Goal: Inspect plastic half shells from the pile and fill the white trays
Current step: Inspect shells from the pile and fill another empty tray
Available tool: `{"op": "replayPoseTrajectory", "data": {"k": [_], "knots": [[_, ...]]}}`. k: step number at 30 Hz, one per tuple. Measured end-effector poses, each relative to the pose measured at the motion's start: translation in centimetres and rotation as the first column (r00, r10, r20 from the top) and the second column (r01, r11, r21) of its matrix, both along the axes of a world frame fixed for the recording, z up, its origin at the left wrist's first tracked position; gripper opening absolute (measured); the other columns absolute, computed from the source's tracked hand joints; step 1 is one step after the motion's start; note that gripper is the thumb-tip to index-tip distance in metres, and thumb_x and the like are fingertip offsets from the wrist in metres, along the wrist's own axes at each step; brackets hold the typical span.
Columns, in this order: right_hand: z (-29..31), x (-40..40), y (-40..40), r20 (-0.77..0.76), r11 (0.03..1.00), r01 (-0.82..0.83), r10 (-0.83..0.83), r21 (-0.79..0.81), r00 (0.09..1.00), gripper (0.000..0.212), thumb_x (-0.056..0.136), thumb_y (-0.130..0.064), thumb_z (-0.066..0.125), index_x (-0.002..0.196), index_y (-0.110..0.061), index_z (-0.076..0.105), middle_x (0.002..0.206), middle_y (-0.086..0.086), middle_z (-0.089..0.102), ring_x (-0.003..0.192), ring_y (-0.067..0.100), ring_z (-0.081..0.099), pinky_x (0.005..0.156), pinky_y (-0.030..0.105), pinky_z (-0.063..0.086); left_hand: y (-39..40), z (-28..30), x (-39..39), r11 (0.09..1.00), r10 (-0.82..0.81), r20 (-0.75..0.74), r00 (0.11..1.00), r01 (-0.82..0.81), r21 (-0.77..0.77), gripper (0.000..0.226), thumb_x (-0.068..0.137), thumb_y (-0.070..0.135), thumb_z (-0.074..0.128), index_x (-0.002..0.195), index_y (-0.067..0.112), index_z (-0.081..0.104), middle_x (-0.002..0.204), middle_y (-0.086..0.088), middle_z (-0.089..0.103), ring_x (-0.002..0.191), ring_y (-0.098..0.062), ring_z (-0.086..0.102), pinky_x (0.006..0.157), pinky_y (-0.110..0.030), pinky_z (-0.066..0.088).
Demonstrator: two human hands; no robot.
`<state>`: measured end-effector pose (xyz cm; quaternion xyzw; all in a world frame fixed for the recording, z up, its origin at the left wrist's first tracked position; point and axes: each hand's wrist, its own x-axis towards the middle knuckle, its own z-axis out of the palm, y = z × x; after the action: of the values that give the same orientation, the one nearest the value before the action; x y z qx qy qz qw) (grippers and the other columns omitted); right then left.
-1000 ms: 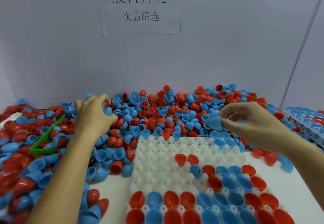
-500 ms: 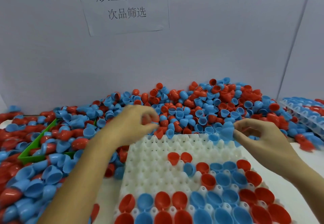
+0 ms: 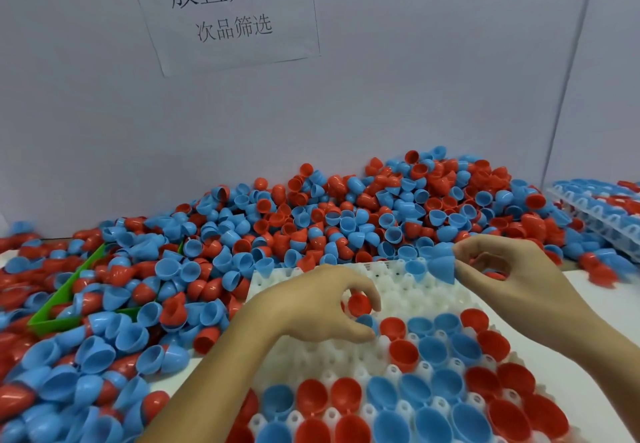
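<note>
Head view: left hand (image 3: 318,307) pinches a red plastic half shell (image 3: 358,304) over the white moulded tray (image 3: 311,356); right hand (image 3: 509,280) holds a blue plastic half shell (image 3: 441,264) at the tray's far edge

light: bright, even, soft shadows | glare: faint on shells | blur: slight, right edge smeared | distortion: wide-angle bowing at edges

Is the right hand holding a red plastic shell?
No, the right hand pinches a blue plastic half shell; the left hand holds the red plastic half shell.
</note>
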<state>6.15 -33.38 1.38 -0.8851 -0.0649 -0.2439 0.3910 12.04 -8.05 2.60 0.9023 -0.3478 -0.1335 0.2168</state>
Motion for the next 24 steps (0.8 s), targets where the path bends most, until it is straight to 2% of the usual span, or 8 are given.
{"op": "replayPoseTrajectory", "data": {"k": [2,4,6,8,10,16,19,24], "knots": [[-0.06,0.02,0.02,-0.013,1.000,-0.012,0.012,0.003,1.000,0.007,0.088,-0.025,0.070,0.083,-0.031,0.071,0.088,-0.027,0.068,0.083,0.001,0.065,0.065,0.021,0.051,0.31,0.35,0.20,0.997,0.030,-0.009,1.000,-0.031,-0.077,0.013,0.087,0.033,0.073,0.099,0.037,0.069,0.107,0.020,0.062,0.095,-0.003,0.059,0.085,-0.029,0.054],[-0.15,0.03,-0.01,-0.028,1.000,-0.022,0.022,0.011,0.999,0.006,0.088,-0.026,0.071,0.083,-0.029,0.072,0.087,-0.024,0.069,0.082,0.003,0.066,0.066,0.023,0.052,0.54,0.52,0.38,0.993,0.059,-0.003,0.998,-0.059,-0.102,0.012,0.088,0.024,0.070,0.092,0.035,0.070,0.106,0.015,0.064,0.095,-0.010,0.060,0.086,-0.036,0.056],[-0.22,0.02,-0.02,-0.036,0.999,-0.027,0.028,0.022,0.999,0.006,0.088,-0.026,0.072,0.083,-0.028,0.073,0.086,-0.022,0.070,0.081,0.004,0.066,0.068,0.025,0.053,0.63,0.41,0.37,0.998,0.035,-0.004,0.999,-0.035,-0.049,0.016,0.089,0.023,0.068,0.098,0.036,0.070,0.110,0.015,0.061,0.096,-0.007,0.058,0.082,-0.028,0.054],[-0.24,0.02,0.04,-0.043,0.999,-0.029,0.030,0.026,0.999,0.005,0.088,-0.025,0.073,0.084,-0.028,0.073,0.087,-0.021,0.070,0.080,0.003,0.066,0.068,0.024,0.052,0.63,0.16,0.29,1.000,-0.003,0.007,1.000,0.003,-0.002,0.021,0.092,0.024,0.067,0.106,0.040,0.068,0.112,0.019,0.055,0.095,-0.001,0.053,0.076,-0.014,0.044],[-0.27,0.03,0.13,-0.045,0.999,-0.027,0.028,0.021,0.999,0.006,0.088,-0.025,0.072,0.083,-0.029,0.072,0.087,-0.023,0.069,0.081,0.002,0.066,0.067,0.022,0.051,0.61,0.13,0.33,1.000,-0.016,0.017,1.000,0.015,0.015,0.023,0.095,0.024,0.065,0.110,0.041,0.068,0.114,0.019,0.053,0.095,0.003,0.051,0.076,-0.010,0.039],[-0.42,0.09,-0.01,-0.053,1.000,-0.017,0.018,0.021,0.998,0.006,0.088,-0.026,0.071,0.084,-0.030,0.072,0.089,-0.025,0.069,0.082,0.001,0.065,0.067,0.022,0.051,0.96,0.25,0.46,0.997,-0.025,-0.037,0.999,0.027,0.067,0.017,0.090,0.039,0.067,0.107,0.041,0.066,0.125,0.019,0.055,0.117,-0.006,0.049,0.104,-0.039,0.046],[-0.49,0.07,-0.07,-0.049,1.000,-0.015,0.016,0.019,0.999,0.006,0.087,-0.026,0.071,0.084,-0.030,0.071,0.089,-0.026,0.068,0.082,0.001,0.065,0.067,0.020,0.050,0.38,-0.03,0.36,0.992,-0.001,-0.013,1.000,0.003,0.124,0.028,0.083,0.054,0.074,0.106,0.040,0.067,0.129,0.016,0.049,0.120,-0.007,0.046,0.104,-0.039,0.045],[-0.37,0.04,-0.03,-0.042,1.000,-0.010,0.011,0.011,0.999,0.007,0.088,-0.024,0.072,0.084,-0.029,0.072,0.089,-0.026,0.068,0.083,0.000,0.065,0.062,0.016,0.052,0.17,0.30,0.10,0.998,-0.007,0.062,0.998,0.003,0.062,0.026,0.087,0.049,0.073,0.104,0.030,0.073,0.135,0.019,0.047,0.127,-0.002,0.034,0.102,-0.029,0.033]]}}
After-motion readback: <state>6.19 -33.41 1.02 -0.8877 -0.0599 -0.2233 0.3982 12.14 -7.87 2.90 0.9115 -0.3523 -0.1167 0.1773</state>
